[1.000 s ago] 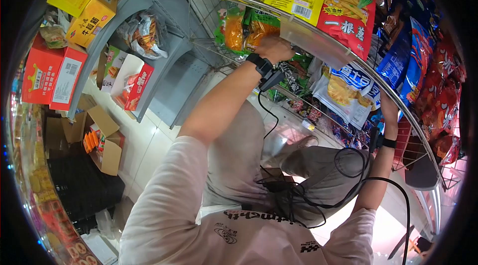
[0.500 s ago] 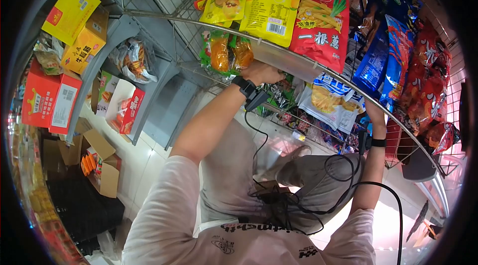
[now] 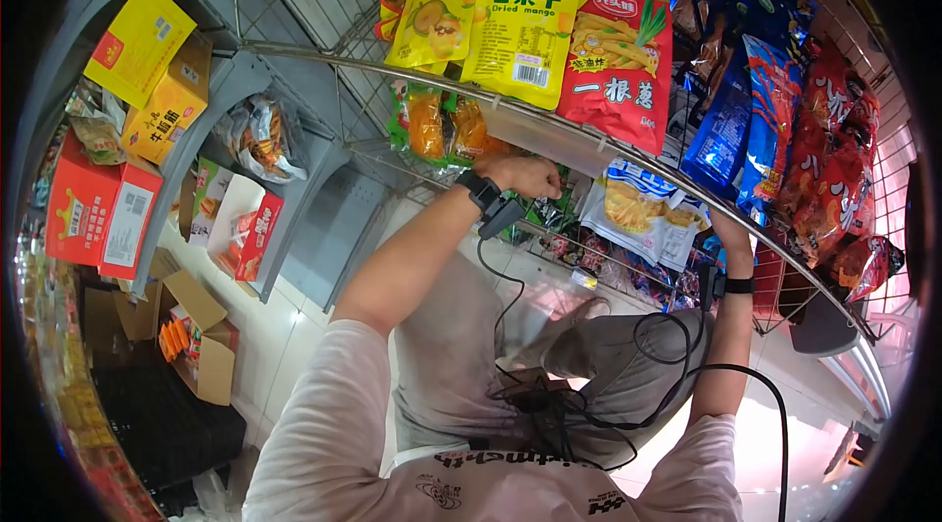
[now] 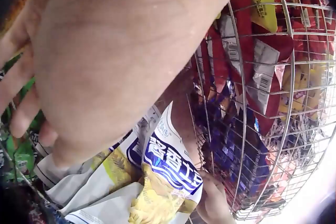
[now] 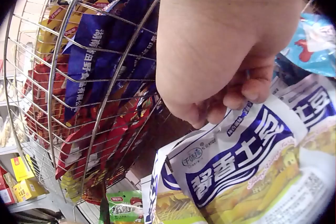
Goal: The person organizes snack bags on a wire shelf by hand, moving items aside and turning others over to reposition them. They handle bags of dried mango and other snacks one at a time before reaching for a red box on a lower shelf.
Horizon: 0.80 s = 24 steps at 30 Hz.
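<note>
My left hand [image 3: 522, 176] is over the lower wire rack, under the front rim of the upper basket. In the left wrist view its fingers [image 4: 21, 85] are spread loosely above green snack packets [image 4: 21, 153], with nothing gripped. White-and-blue potato snack bags [image 3: 638, 216] stand upright in the lower rack between my hands. My right hand [image 5: 226, 50] has its fingers curled at the top edge of one such bag [image 5: 244, 155], pinching it from the side. In the head view the right hand's fingertips are hidden behind the basket rim.
The upper wire basket's rim [image 3: 422, 71] curves above both hands, holding yellow dried mango packets [image 3: 520, 26], a red snack bag [image 3: 618, 61] and blue bags [image 3: 721, 120]. At left, grey shelves [image 3: 319, 228] carry snack boxes. A black cable [image 3: 765, 380] loops over my lap.
The head view has shifted, so the racks sit lower and further left. My left hand has shifted slightly above the lower rack; the right hand stays at the potato snack bags.
</note>
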### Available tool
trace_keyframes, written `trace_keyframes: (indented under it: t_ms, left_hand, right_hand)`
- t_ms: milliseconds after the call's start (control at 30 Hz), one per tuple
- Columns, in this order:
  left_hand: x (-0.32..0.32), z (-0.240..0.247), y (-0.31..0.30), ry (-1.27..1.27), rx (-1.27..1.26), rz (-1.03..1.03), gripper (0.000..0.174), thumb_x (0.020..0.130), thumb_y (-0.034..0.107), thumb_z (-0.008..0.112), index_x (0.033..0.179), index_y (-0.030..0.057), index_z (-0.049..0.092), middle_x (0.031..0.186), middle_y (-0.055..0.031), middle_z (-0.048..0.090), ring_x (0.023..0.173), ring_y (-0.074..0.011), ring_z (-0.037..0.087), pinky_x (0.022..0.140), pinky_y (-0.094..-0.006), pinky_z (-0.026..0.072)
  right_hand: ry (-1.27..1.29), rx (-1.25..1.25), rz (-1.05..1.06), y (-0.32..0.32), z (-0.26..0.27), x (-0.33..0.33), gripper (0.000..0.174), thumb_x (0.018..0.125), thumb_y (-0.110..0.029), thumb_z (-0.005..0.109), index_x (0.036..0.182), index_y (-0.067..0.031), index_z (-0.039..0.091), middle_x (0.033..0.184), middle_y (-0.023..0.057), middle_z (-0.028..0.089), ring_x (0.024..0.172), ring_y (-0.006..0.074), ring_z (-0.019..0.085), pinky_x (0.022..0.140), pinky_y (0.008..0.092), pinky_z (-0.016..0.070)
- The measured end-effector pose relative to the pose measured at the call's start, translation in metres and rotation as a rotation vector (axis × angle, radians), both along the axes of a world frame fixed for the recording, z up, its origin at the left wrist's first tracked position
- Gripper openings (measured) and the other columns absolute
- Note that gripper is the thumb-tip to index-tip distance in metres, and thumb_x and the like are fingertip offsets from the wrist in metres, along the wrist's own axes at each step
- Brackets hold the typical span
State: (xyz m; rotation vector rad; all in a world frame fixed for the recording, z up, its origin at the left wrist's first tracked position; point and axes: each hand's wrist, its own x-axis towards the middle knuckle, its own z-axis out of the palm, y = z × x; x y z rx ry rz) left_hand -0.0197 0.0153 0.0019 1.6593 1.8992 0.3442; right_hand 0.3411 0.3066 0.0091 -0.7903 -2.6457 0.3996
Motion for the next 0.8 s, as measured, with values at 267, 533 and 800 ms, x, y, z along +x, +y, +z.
trace_keyframes:
  t_ms: [267, 533, 800]
  left_hand:
    - [0.010, 0.026, -0.006, -0.114, -0.201, 0.127, 0.046, 0.097, 0.047, 0.068, 0.125, 0.0116, 0.075, 0.117, -0.0130, 0.077, 0.110, -0.0301, 0.071, 0.095, -0.0431, 0.0539]
    - [0.011, 0.032, -0.008, -0.111, -0.223, 0.087, 0.046, 0.098, 0.047, 0.067, 0.124, 0.0099, 0.074, 0.115, -0.0133, 0.078, 0.105, -0.0295, 0.072, 0.091, -0.0441, 0.0547]
    - [0.003, 0.002, -0.005, -0.242, -0.236, 0.137, 0.045, 0.100, 0.042, 0.069, 0.129, 0.0075, 0.068, 0.112, -0.0079, 0.072, 0.062, -0.0168, 0.068, 0.061, -0.0317, 0.0604]
  right_hand:
    - [0.042, 0.020, 0.027, 0.011, -0.016, 0.006, 0.050, 0.103, -0.048, 0.054, 0.109, -0.0037, 0.077, 0.101, 0.0279, 0.074, 0.105, 0.0447, 0.072, 0.087, 0.0524, 0.0547]
    - [0.092, 0.121, 0.105, 0.011, -0.019, 0.005, 0.041, 0.101, -0.039, 0.060, 0.099, -0.0018, 0.077, 0.092, 0.0259, 0.073, 0.092, 0.0424, 0.072, 0.080, 0.0509, 0.0544]
    - [0.019, 0.424, 0.294, 0.033, -0.055, 0.023, 0.040, 0.100, -0.021, 0.061, 0.139, -0.0172, 0.060, 0.136, 0.0094, 0.064, 0.122, 0.0259, 0.064, 0.104, 0.0468, 0.0517]
